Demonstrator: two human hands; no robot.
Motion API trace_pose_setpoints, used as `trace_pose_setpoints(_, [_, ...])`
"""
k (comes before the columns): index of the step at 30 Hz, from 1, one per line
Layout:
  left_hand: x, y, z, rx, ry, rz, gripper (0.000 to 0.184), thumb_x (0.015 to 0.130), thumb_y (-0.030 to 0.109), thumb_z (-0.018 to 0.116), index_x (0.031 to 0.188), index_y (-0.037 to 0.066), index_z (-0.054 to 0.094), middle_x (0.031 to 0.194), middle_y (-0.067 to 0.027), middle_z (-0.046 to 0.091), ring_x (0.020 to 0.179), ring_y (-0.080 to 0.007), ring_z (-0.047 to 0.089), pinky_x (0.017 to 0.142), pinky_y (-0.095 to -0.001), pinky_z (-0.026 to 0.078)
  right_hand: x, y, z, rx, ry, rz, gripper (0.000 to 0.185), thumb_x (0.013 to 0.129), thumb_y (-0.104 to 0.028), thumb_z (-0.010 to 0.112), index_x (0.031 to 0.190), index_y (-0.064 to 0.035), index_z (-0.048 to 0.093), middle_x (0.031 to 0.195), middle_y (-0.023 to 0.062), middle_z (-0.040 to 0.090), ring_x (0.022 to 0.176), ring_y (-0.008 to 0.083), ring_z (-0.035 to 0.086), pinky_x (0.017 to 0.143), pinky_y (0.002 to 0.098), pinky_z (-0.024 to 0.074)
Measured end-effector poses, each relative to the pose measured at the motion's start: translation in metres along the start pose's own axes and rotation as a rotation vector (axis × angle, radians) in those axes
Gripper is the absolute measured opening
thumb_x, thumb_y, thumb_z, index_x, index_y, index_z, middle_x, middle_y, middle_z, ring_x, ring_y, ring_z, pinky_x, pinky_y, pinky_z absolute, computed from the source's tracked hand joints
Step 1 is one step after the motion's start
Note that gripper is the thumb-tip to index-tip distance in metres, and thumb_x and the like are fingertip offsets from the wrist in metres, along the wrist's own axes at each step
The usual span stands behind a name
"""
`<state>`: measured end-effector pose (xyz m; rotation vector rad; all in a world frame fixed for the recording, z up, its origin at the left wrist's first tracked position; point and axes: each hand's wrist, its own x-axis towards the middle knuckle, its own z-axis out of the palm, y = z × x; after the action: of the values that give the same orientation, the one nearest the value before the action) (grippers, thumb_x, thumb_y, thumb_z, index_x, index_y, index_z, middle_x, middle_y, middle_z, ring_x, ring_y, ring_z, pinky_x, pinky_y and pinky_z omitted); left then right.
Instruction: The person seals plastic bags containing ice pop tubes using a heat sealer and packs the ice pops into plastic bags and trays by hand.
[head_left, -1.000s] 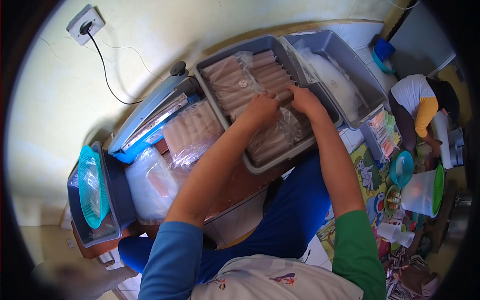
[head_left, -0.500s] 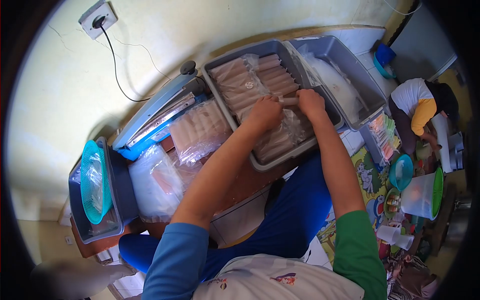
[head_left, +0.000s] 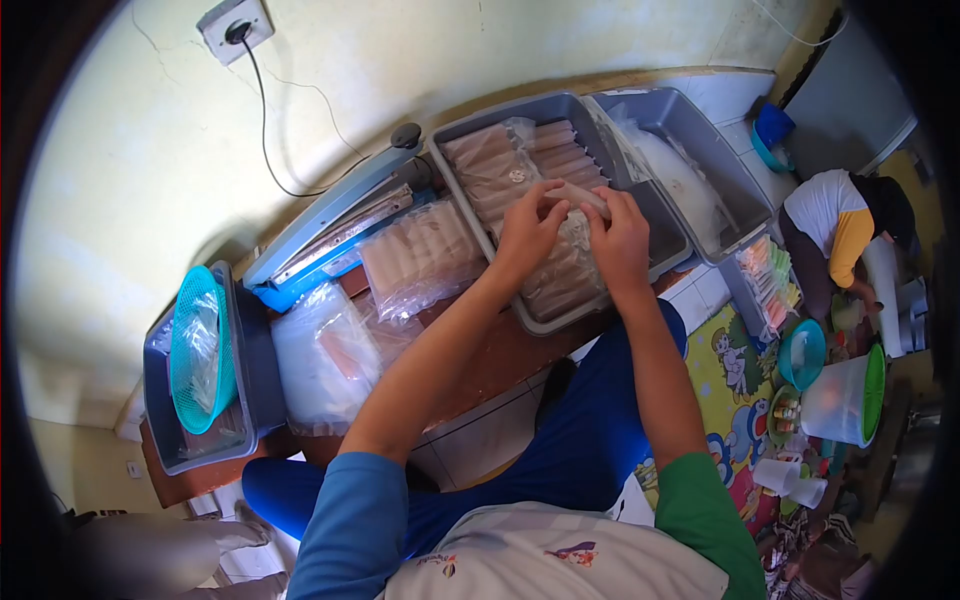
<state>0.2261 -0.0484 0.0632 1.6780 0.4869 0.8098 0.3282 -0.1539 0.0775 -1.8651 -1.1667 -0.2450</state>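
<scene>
Two grips are closed: the left hand [head_left: 532, 228] and right hand [head_left: 622, 238] each clamp one end of a pale brown, film-wrapped cylinder [head_left: 578, 197] at frame centre, above a grey rectangular plastic tub [head_left: 542, 326]. The two-ended hold apparently keeps it level. Similar brown cylinders [head_left: 480, 165] lie bagged in rows, presumably for compactness. The reddish-brown worktop [head_left: 500, 347] adjoins a cream wall [head_left: 350, 60]; another person [head_left: 825, 210] bends at frame right.
</scene>
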Motion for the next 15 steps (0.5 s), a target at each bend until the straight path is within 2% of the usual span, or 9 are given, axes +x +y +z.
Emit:
trace_pose_setpoints(1, [-0.008,0.003,-0.005,-0.128,0.018,-0.032,0.032,0.093,0.013,0.06,0.122,0.002,0.055,0.092,-0.0097,0.068,0.084,-0.0135,0.063,0.075,-0.0276,0.05,-0.006,-0.013,0.001,0.073,0.067,-0.039,0.023,0.082,-0.011,0.069,0.101,-0.0024,0.061,0.091,0.015,0.061,0.085,0.0342,0.062,0.071,0.0411,0.0483])
trace_pose_setpoints(2, [-0.016,0.006,-0.009,-0.126,0.027,-0.032,0.032,0.093,0.013,0.06,0.122,0.002,0.055,0.092,-0.0097,0.068,0.084,-0.0135,0.063,0.075,-0.0276,0.05,-0.012,-0.024,0.003,0.149,0.134,-0.079,0.022,0.082,-0.011,0.07,0.1,-0.0022,0.061,0.091,0.0144,0.061,0.083,0.0336,0.061,0.069,0.0398,0.0481])
trace_pose_setpoints(4, [-0.033,0.013,-0.022,-0.294,0.094,-0.023,0.029,0.092,0.009,0.06,0.12,0.001,0.057,0.093,-0.0106,0.068,0.084,-0.0136,0.065,0.074,-0.0265,0.051,-0.027,-0.042,0.008,0.181,0.139,-0.148,0.022,0.082,-0.01,0.07,0.101,-0.0021,0.061,0.091,0.0141,0.061,0.081,0.033,0.061,0.068,0.0388,0.0481])
trace_pose_setpoints(6, [-0.057,0.026,-0.043,-0.273,0.13,-0.066,0.029,0.092,0.009,0.06,0.119,0.001,0.057,0.092,-0.009,0.067,0.084,-0.0126,0.064,0.074,-0.0253,0.051,-0.044,-0.063,0.015,0.221,0.143,-0.216,0.023,0.082,-0.01,0.07,0.101,-0.0021,0.061,0.091,0.0138,0.061,0.08,0.0324,0.061,0.067,0.0378,0.0482])
trace_pose_setpoints(15, [-0.168,0.024,-0.143,-0.322,0.341,-0.25,0.028,0.09,0.007,0.062,0.118,0.002,0.058,0.09,-0.0039,0.065,0.084,-0.009,0.061,0.075,-0.0234,0.05,-0.116,-0.146,0.055,0.589,-0.316,-0.213,0.036,0.077,-0.007,0.07,0.111,-0.0032,0.059,0.098,0.0154,0.061,0.084,0.0316,0.062,0.072,0.0368,0.0512])
